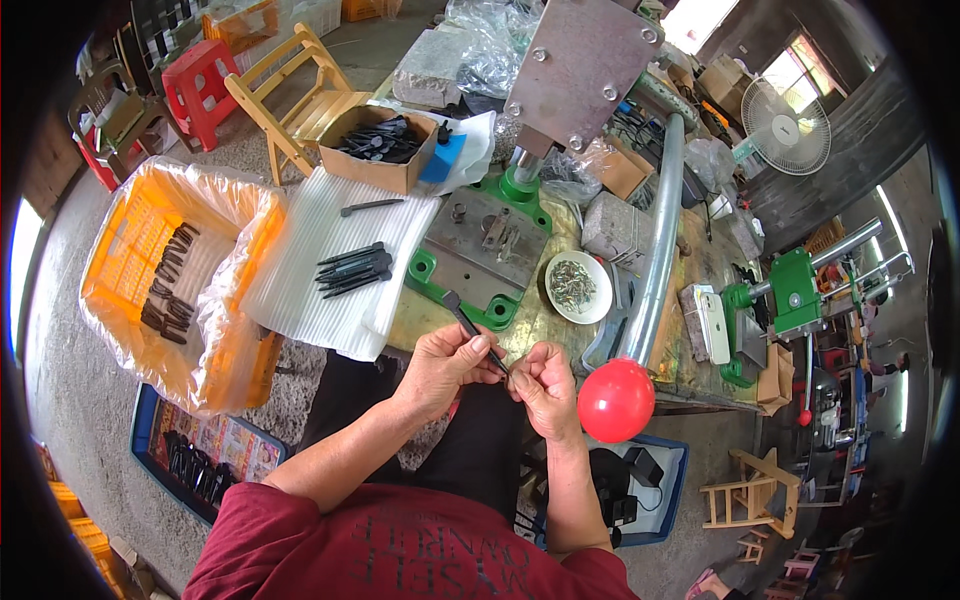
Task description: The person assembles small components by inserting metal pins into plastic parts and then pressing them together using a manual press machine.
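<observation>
The lower end of the thin black rod (467,325) is hidden betw. the fingers of the left hand (447,362) and the right hand (545,385), so how it ends cannot be told. What the right hand pinches is too small to see. The small metal pieces in the white bowl (578,287) are too tiny to tell their kind. The black parts in the cardboard box (378,148) and in the orange crate (165,290) blur together, no. unclear. The press (585,75) is cut off by the top edge. The red knob (616,400) covers part of the bench (700,370) edge.
</observation>
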{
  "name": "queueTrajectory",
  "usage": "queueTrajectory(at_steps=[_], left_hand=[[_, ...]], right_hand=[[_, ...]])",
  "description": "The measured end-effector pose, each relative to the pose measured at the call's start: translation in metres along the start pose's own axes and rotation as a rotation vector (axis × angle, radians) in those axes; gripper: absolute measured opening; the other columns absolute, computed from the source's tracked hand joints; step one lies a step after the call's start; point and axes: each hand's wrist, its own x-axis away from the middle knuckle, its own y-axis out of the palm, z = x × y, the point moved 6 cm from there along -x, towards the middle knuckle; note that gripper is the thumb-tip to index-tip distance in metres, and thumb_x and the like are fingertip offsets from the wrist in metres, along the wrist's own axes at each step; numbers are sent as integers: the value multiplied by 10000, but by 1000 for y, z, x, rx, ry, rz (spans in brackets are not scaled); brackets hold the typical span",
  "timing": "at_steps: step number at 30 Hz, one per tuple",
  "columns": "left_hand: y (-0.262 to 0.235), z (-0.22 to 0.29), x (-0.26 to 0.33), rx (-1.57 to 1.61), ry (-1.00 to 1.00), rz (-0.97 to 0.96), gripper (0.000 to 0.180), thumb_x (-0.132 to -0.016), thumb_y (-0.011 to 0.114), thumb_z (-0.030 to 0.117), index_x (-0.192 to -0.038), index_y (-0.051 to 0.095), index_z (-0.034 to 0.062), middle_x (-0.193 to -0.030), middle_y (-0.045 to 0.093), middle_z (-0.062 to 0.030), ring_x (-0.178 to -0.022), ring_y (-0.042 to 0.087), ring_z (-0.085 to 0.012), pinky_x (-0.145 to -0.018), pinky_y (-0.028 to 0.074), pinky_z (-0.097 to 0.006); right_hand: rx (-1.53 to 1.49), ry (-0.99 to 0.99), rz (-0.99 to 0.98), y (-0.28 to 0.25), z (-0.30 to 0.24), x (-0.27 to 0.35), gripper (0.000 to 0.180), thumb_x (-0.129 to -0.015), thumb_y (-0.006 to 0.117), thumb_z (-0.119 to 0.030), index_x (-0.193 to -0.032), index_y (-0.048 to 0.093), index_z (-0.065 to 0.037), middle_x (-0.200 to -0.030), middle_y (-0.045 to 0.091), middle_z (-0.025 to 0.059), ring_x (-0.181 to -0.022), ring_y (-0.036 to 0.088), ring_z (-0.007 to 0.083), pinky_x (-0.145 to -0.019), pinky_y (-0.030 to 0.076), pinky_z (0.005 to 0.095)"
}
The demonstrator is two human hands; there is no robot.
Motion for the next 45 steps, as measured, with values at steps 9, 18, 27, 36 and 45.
queueTrajectory(at_steps=[9, 18, 27, 36, 45], left_hand=[[-3, 2, 4, -1, 13, 5, 167, -820, 516, 171, -893, 520, 21, -838, 574, -91, -689, 589, -152, -612, 507, -256], [-2, 6, 4, -233, 148, -33, 152, -822, 516, 165, -881, 538, 27, -800, 581, -50, -640, 558, -98, -580, 473, -208], [-4, 5, 2, -93, 141, 69, 113, -844, 477, 126, -891, 532, 39, -803, 559, -21, -701, 553, -92, -594, 491, -218], [-17, 17, -10, -71, 159, 113, 117, -851, 458, 137, -902, 502, 41, -810, 555, -55, -666, 580, -141, -550, 479, -228], [-26, 77, -89, -592, 346, 176, 92, -839, 471, 91, -841, 508, 7, -740, 559, -39, -643, 561, -105, -520, 469, -217]], right_hand=[[115, -63, -133, 6, 1, -2, 240, -791, 545, -64, -924, 346, -83, -672, 455, 19, -569, 431, 91, -513, 350, 209], [81, -164, -79, 16, 1, -1, 231, -796, 539, -64, -920, 347, -94, -661, 451, 7, -545, 401, 74, -503, 334, 197], [395, -344, 242, 25, -7, 1, 240, -788, 556, -69, -930, 363, -88, -635, 452, 1, -547, 422, 76, -496, 358, 203], [352, -322, 238, 23, -3, 0, 140, -843, 483, -148, -918, 388, -77, -635, 477, 58, -532, 444, 119, -496, 364, 217], [322, -324, 269, 14, -4, 3, 110, -841, 477, -139, -898, 405, -78, -630, 472, 48, -526, 450, 112, -477, 355, 209]])
